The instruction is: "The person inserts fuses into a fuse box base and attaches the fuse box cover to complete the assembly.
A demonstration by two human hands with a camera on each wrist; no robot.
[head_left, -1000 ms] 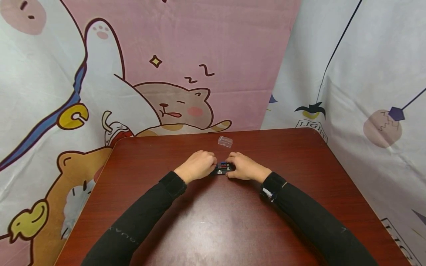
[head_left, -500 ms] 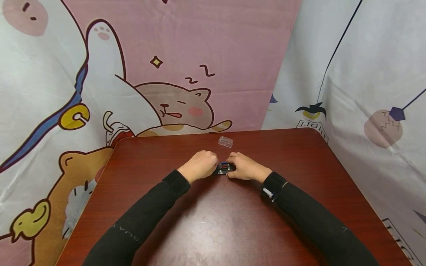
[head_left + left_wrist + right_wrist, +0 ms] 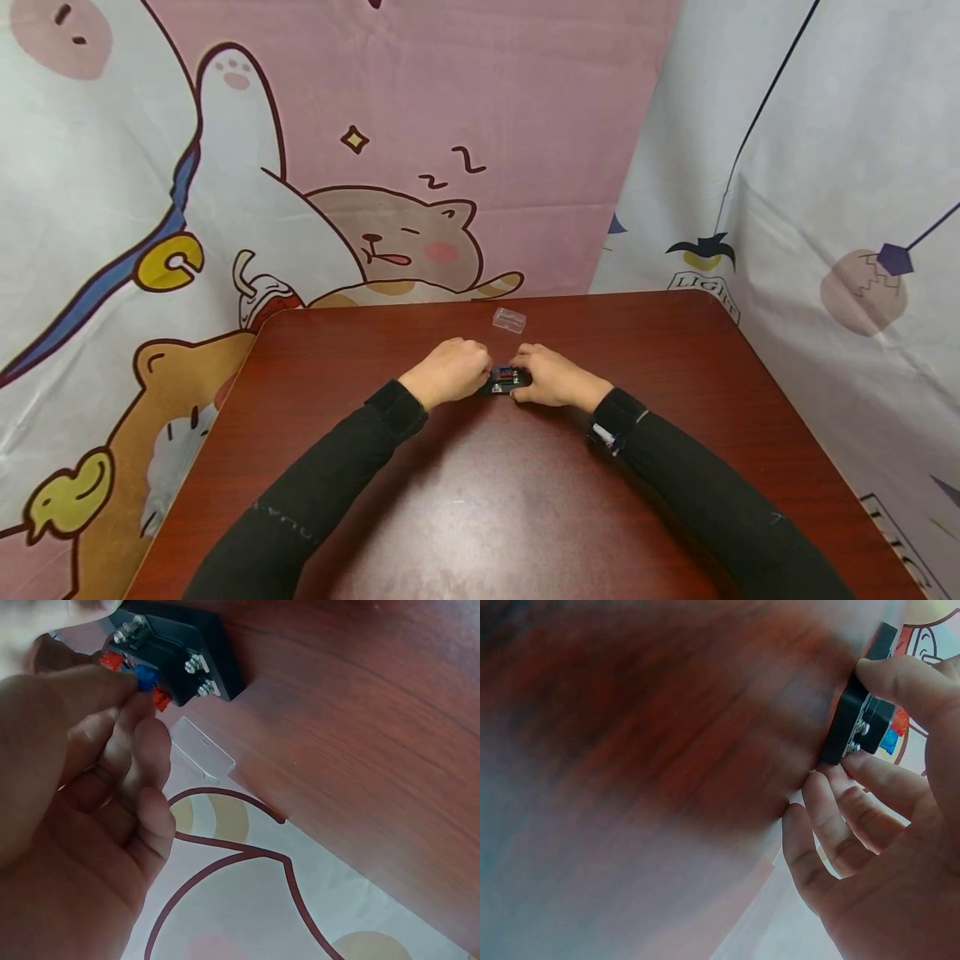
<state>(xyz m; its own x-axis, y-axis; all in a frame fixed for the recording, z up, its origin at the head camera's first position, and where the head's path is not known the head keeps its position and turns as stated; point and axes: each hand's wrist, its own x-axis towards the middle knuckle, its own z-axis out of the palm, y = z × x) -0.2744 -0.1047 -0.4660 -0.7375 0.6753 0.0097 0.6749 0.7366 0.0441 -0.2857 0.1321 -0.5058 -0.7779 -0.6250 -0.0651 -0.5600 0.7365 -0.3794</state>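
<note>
Near the back middle of the table lies a black electrical block (image 3: 505, 380) with metal screw terminals along its ends. Red pieces (image 3: 161, 698) and a blue knob-like piece (image 3: 145, 678) stick out of its raised middle. My left hand (image 3: 452, 370) pinches at the blue piece with thumb and forefinger, the other fingers curled below; its fingertips partly cover the block. From the other side my right hand (image 3: 556, 377) grips the block's end, thumb on one long edge and fingers on the opposite one, as the right wrist view shows.
A small clear plastic cover (image 3: 509, 320) lies behind the block, close to the back edge of the brown table (image 3: 465, 508). A cartoon-printed cloth (image 3: 555, 150) hangs right behind the table and along its sides.
My left hand has shifted slightly to the right, over the block's left end, and then stays there. The right hand, block and clear cover stay put.
</note>
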